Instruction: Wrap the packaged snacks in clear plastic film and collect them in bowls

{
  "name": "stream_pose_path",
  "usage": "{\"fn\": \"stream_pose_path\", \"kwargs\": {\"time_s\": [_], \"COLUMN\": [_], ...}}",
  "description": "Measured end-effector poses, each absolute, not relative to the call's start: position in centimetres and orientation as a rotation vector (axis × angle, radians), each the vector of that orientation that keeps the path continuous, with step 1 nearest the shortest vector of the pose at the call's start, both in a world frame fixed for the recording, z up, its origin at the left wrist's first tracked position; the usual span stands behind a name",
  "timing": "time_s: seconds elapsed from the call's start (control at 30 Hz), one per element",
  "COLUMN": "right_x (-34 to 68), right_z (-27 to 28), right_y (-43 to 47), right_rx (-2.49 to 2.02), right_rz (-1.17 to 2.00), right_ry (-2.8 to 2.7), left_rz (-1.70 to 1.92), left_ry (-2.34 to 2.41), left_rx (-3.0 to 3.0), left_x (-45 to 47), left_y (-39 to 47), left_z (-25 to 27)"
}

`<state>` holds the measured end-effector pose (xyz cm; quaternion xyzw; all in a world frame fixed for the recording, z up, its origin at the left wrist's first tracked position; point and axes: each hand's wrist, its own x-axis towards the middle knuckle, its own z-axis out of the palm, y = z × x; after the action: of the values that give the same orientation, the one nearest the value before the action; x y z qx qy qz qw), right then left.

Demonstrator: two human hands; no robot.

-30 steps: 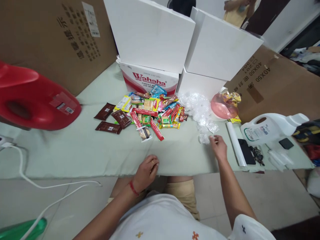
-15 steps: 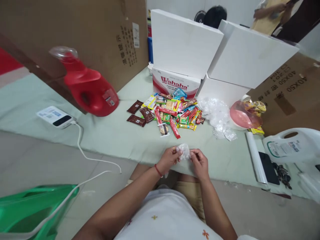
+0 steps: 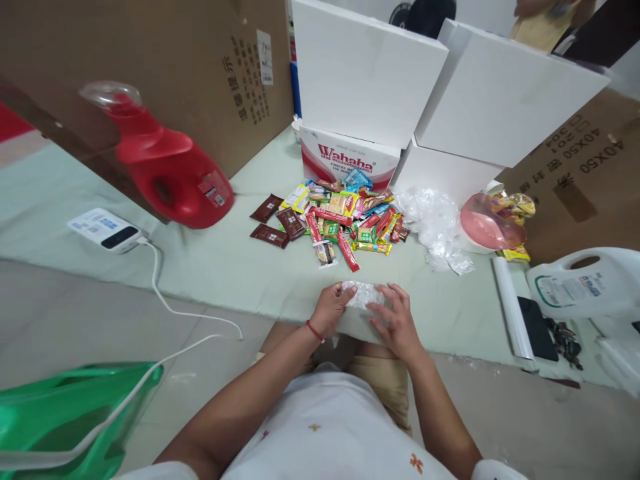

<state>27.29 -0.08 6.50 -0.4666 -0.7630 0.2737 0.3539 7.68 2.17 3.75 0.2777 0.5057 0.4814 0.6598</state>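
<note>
Crumpled clear plastic wrap is pinched at its left end between the thumb and fingers of my left hand, just above the table's front edge. My right hand is at the wrap's right end with its fingers spread; they touch or lie very close to it. Whether anything is inside the wrap I cannot make out. Beyond my hands lies a pile of wrapped snacks in red, yellow, green and blue, with several brown packets at its left. A heap of clear plastic sits to the pile's right.
White boxes stand stacked behind the snacks. Leftward are a red jug and a white device with a cable. At right stand a pink bowl, a plastic roll, a phone, keys and a white jug.
The plastic wrap has been spread wider between my hands. My right hand's fingers have opened from a pinch. Both hands have shifted slightly, and the camera view has tilted down a little.
</note>
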Motion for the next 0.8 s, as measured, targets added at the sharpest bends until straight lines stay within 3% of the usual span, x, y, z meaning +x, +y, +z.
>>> {"fn": "stream_pose_path", "kwargs": {"time_s": [0.43,0.63,0.8], "right_x": [25.2,27.2,28.6], "right_z": [5.8,5.5,5.4], "right_y": [-0.5,0.8,0.4], "right_rx": [-1.364,-1.315,-1.404], "right_rz": [1.271,1.291,1.241], "right_ry": [-1.169,-0.660,-0.790], "left_rz": [1.040,1.049,1.030], "left_ry": [1.105,1.104,1.079], "left_rx": [0.653,0.619,0.657], "left_x": [6.7,5.0,4.4], "left_y": [1.0,1.5,1.0], "left_z": [4.1,4.0,4.5]}}
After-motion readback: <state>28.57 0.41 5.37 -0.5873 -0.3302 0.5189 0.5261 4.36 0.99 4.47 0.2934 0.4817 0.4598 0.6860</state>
